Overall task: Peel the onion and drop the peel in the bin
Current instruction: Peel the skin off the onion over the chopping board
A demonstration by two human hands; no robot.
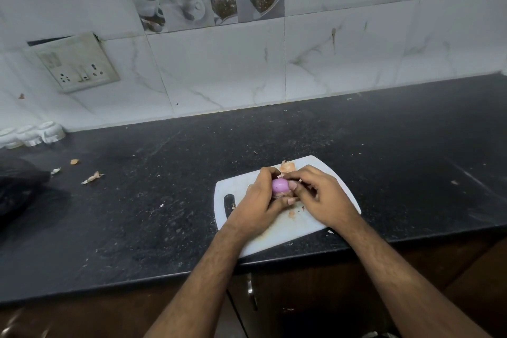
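Note:
A small purple onion [280, 185] sits between both my hands above a white cutting board [340, 189]. My left hand [259, 200] cups it from the left and below. My right hand [319, 197] pinches at its right side, fingertips touching the onion and its loose skin. A piece of brown peel [287, 166] lies on the board's far edge, and a smaller scrap [291, 213] lies under my hands. At the far left edge sits a black plastic bag [19, 186]; I cannot tell whether it is the bin.
Peel scraps [92, 177] lie on the black stone counter [164, 186] near the bag. White cups [33, 136] stand at the back left against the tiled wall. A wall socket [78, 66] hangs above. The counter's front edge runs just below the board, with a cabinet handle [251, 292] beneath.

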